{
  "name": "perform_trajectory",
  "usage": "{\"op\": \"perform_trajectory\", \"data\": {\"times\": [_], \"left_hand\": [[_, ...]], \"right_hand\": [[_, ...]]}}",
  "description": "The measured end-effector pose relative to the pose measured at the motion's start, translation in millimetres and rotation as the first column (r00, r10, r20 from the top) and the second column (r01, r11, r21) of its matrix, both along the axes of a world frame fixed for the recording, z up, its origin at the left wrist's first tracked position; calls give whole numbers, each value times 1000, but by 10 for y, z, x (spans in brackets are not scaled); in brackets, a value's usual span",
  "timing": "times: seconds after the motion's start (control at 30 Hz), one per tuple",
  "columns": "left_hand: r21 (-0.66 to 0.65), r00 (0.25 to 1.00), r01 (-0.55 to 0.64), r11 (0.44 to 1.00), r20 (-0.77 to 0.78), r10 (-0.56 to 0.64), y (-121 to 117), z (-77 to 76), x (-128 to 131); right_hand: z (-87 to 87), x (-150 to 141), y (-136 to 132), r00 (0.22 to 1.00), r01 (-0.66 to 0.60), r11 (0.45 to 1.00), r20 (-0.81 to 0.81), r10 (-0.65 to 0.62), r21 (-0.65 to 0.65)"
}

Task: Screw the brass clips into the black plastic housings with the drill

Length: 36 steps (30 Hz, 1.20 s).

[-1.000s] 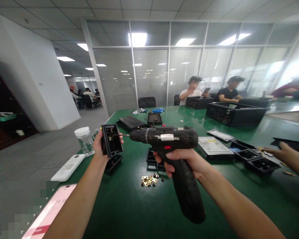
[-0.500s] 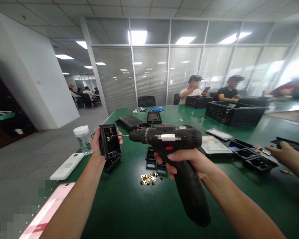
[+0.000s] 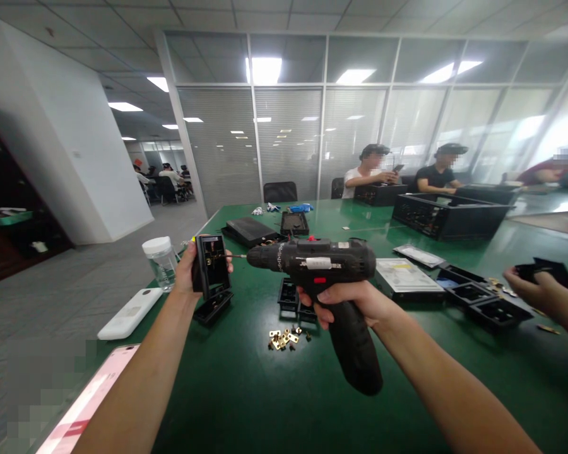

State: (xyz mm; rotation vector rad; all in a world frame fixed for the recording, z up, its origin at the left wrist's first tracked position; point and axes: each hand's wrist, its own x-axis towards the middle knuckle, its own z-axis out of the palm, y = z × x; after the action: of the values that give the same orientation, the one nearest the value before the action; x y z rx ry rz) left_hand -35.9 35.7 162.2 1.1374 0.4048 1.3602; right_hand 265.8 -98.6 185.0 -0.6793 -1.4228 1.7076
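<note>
A black cordless drill [image 3: 322, 261] is gripped by its handle in my right hand [image 3: 345, 302], its body level and its bit pointing left. My left hand [image 3: 188, 268] holds a black plastic housing [image 3: 216, 277] upright, its open side turned toward the drill. The bit's tip reaches into the housing near small brass parts; whether it touches a screw I cannot tell. Below the housing lies another black plastic frame [image 3: 213, 308]. Brass plates and screws [image 3: 284, 339] form a small pile under the drill. Behind the drill sit black plastic frames [image 3: 288, 295], partly hidden.
On the left are a clear jar [image 3: 159, 265], a white power bank [image 3: 130, 313] and a pink phone [image 3: 94, 397]. A metal drive [image 3: 407, 277] and black frames [image 3: 497, 312] lie right. Another person's hand [image 3: 544, 287] holds a black part. Computer cases [image 3: 449, 217] stand farther back.
The drill handle has swung up and slightly left, with the bit still at the housing. At the right, the other person's hand has raised a black part. A seated person's arm has lowered.
</note>
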Motion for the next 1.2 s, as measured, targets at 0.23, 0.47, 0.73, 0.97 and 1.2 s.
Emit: {"op": "perform_trajectory", "data": {"times": [0.23, 0.47, 0.73, 0.97, 1.2], "left_hand": [[43, 1000, 0, 999, 18, -1, -45, 18, 27], [19, 997, -7, 1000, 73, 6, -122, 75, 73], [35, 999, -12, 999, 49, 10, -141, 76, 67], [93, 999, 36, 995, 29, -39, -106, 36, 25], [191, 983, 170, 967, 39, -180, 4, -4, -32]], "right_hand": [[-10, 0, -14, 1000, 5, 1000, -22, -5, -16], [29, -18, -78, 999, 7, 999, -45, -9, -31], [-5, -5, -35, 998, -36, 999, -56, 34, -39], [1, 4, -79, 996, -27, 997, -84, 21, -73], [-51, 4, -3, 994, -62, 998, -90, 59, -33]]}}
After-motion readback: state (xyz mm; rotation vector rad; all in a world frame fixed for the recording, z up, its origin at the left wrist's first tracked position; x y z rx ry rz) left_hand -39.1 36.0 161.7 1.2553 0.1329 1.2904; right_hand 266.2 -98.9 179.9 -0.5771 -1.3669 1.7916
